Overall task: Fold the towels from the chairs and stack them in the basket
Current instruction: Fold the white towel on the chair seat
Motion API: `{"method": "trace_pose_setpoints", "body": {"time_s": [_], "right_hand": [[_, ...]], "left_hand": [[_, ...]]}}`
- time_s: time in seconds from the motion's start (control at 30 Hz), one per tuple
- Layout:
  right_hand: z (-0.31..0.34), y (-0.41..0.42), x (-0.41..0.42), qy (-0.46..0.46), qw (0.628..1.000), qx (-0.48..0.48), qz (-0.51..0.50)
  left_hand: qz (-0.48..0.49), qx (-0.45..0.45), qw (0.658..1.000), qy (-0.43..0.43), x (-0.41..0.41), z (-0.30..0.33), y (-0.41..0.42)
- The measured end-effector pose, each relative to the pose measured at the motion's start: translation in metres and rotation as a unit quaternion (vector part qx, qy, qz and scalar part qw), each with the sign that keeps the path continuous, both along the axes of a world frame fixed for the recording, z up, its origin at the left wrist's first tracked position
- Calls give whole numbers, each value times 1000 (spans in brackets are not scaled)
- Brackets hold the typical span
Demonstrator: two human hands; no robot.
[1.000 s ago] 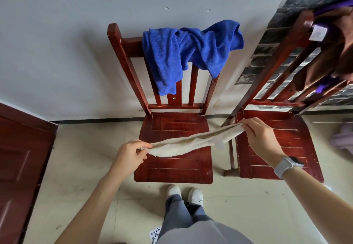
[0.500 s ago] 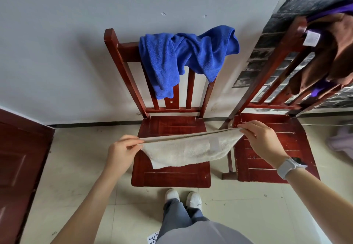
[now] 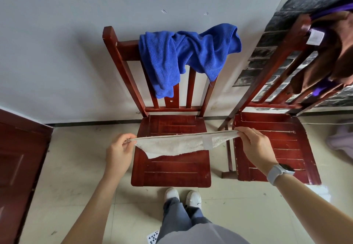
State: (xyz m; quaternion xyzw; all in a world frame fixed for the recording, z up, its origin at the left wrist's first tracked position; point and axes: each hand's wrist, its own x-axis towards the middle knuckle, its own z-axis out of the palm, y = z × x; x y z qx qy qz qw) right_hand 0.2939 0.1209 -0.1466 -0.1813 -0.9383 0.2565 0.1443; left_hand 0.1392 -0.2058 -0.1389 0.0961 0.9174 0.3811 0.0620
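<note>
2 hands, head view: left hand and right hand each pinch 1 end of beige towel, fingers clenched on it, above chair seat. Since 1 s ago towel opened from bunched strip to hanging sheet, top edge taut: ready to fold. Blue towel waits on backrest; basket unseen.

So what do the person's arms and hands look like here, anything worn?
Both forearms are bare, with no sleeves in view and no gloves. The right hand has a smartwatch at the wrist, with a pale grey-white band and a dark rectangular face. The left hand and its wrist carry nothing; no rings show on either hand.
</note>
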Motion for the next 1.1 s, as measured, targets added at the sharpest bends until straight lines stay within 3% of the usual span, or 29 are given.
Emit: {"method": "trace_pose_setpoints", "body": {"time_s": [0.17,0.3,0.53,0.73,0.9,1.1], "right_hand": [[-8,-28,31,-108,980,-167,-27],[-20,-45,54,-129,970,-203,-43],[-41,-58,17,-116,976,-174,-61],[-100,-41,-46,-173,969,-155,-82],[-164,-15,-101,-199,973,-95,-73],[-214,6,-141,-163,983,-42,-66]], "left_hand": [[-18,31,995,-94,37,-13,-18],[-14,8,995,-101,60,-25,-40],[29,-18,994,-102,24,-47,-27],[25,-42,991,-128,-42,-123,-17],[0,-74,994,-85,-99,-183,0],[-24,-65,996,-48,-153,-225,18]]}}
